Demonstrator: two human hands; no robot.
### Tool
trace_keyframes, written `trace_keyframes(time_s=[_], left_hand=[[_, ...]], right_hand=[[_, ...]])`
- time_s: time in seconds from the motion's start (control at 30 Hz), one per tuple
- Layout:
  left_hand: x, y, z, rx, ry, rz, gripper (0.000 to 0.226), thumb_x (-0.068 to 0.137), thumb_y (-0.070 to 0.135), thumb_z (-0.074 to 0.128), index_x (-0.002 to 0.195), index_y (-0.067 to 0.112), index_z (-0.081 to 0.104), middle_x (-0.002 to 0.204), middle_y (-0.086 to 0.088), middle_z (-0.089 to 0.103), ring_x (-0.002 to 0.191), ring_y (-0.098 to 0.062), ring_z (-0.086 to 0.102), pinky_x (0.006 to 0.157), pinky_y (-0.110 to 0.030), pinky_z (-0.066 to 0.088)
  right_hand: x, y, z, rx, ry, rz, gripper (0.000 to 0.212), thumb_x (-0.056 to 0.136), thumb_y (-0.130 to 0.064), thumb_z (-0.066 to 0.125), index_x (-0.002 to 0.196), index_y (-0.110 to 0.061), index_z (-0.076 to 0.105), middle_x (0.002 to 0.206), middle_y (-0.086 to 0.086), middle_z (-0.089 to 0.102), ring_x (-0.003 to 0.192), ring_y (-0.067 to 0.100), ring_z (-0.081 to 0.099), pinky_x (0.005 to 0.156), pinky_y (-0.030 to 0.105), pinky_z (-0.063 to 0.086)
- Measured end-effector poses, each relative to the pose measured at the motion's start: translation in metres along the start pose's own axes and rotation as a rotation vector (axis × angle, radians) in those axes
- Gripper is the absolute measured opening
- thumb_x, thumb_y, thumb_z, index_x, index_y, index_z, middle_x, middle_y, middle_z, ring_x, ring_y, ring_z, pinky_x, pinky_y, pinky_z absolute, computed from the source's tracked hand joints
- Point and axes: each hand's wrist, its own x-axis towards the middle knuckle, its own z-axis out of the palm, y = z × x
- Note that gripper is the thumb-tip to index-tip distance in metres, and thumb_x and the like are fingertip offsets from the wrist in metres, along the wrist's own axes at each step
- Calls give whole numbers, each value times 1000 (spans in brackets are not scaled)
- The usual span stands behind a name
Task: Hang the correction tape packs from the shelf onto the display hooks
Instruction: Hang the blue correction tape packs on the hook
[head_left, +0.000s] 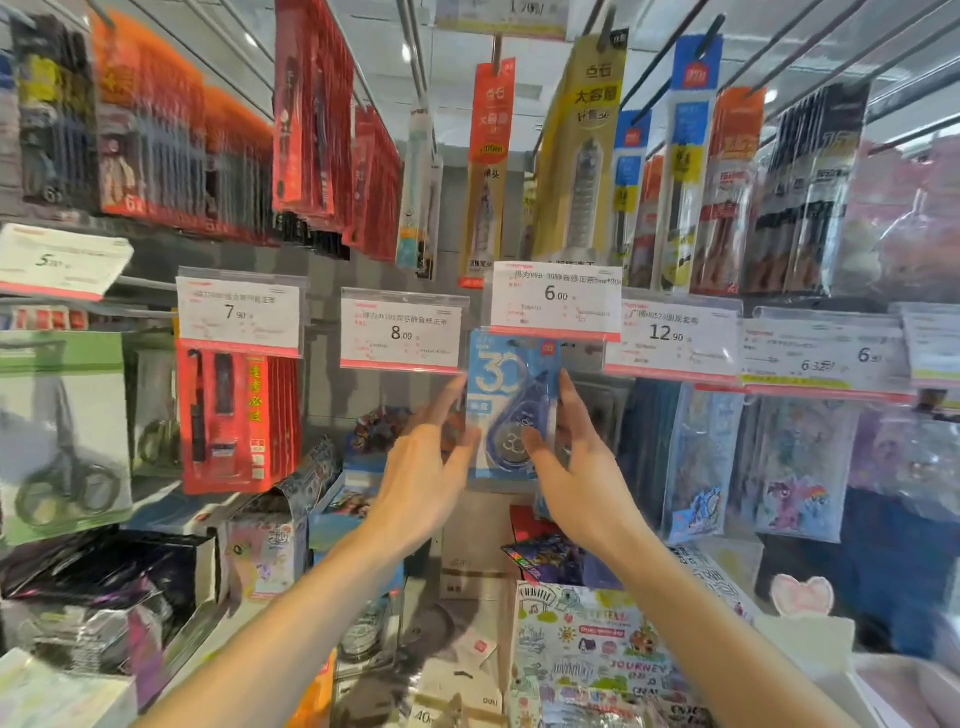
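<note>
A blue correction tape pack (511, 395) marked "30" is held upright in front of the display, its top edge just under the 6.00 price tag (556, 299). My left hand (431, 467) touches its left edge with fingers stretched out. On the other side my right hand (576, 462) grips the right edge and lower part, thumb over the front. The hook behind the tag is hidden, so I cannot tell whether the pack hangs on it. More packs (457, 691) lie on the shelf below.
Price tags 7.90 (236, 312), 8.00 (401, 332) and 12.90 (670, 335) flank the spot. Red pen packs (234, 421) hang left, pastel pouches (753, 457) right, pen refills above. Boxes and a colourful notebook (587, 639) crowd the shelf below.
</note>
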Motion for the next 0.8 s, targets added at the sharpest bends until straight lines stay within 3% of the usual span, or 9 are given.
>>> trace_keyframes(time_s=[0.1, 0.17, 0.23, 0.3, 0.4, 0.53, 0.7, 0.73, 0.8], left_hand=[[3, -1, 2, 6, -34, -38, 60, 105, 37, 51, 151, 61, 21, 149, -6, 51, 136, -28, 54, 103, -52, 52], [3, -3, 3, 19, -17, -40, 60, 106, 37, 51, 149, 64, 21, 161, -4, 37, 149, -24, 38, 115, -51, 43], [3, -5, 2, 5, -17, -25, 61, 106, 35, 52, 149, 64, 21, 164, 1, 35, 156, -19, 26, 120, -52, 35], [5, -8, 2, -43, -35, -13, 61, 106, 30, 53, 152, 57, 24, 161, 7, 41, 151, -16, 37, 117, -52, 41], [10, -9, 7, -58, -11, -19, 59, 106, 24, 54, 155, 46, 30, 156, 9, 47, 139, -8, 46, 115, -48, 43], [13, -13, 10, -75, 0, -61, 59, 105, 24, 55, 155, 45, 33, 158, 7, 45, 145, -17, 43, 118, -49, 39], [7, -10, 2, -116, -31, -80, 57, 103, 29, 57, 146, 59, 35, 153, 10, 48, 134, -15, 53, 111, -47, 46], [4, -7, -1, -108, -26, -82, 54, 103, 30, 58, 144, 59, 38, 150, 11, 50, 129, -11, 56, 106, -43, 51], [-1, -1, -8, -89, 4, -77, 48, 102, 28, 59, 140, 53, 44, 140, 13, 56, 114, -3, 62, 86, -28, 56]], right_hand=[[7, 2, 1, 16, -28, 38, 73, 108, -41, 50, 163, -50, 2, 166, -9, 40, 146, 17, 49, 114, 41, 46], [6, 5, 2, 15, -18, 28, 74, 107, -43, 51, 162, -51, 3, 165, -11, 41, 146, 15, 49, 115, 42, 46], [5, 9, 4, -5, -9, 12, 73, 105, -49, 51, 161, -54, 3, 165, -12, 42, 144, 13, 52, 112, 41, 48], [8, 13, 6, 0, -20, 19, 74, 105, -51, 50, 160, -55, 1, 164, -16, 41, 143, 11, 51, 109, 35, 49], [16, 16, 9, 47, -43, 57, 77, 106, -44, 52, 161, -53, 0, 153, -24, 43, 139, 1, 47, 96, 14, 42], [26, 23, 14, 47, -33, 101, 78, 106, -42, 55, 160, -55, 0, 142, -18, 58, 133, 13, 59, 95, 24, 42], [24, 29, 11, 135, -43, 116, 81, 100, -44, 64, 163, -45, 13, 150, -15, 58, 136, 8, 57, 115, 37, 46], [21, 29, 8, 144, -46, 118, 77, 100, -44, 66, 162, -42, 21, 146, -16, 61, 132, 5, 59, 111, 35, 49], [13, 28, 1, 152, -47, 106, 59, 100, -37, 66, 152, -39, 40, 133, -20, 66, 117, -5, 65, 90, 18, 56]])
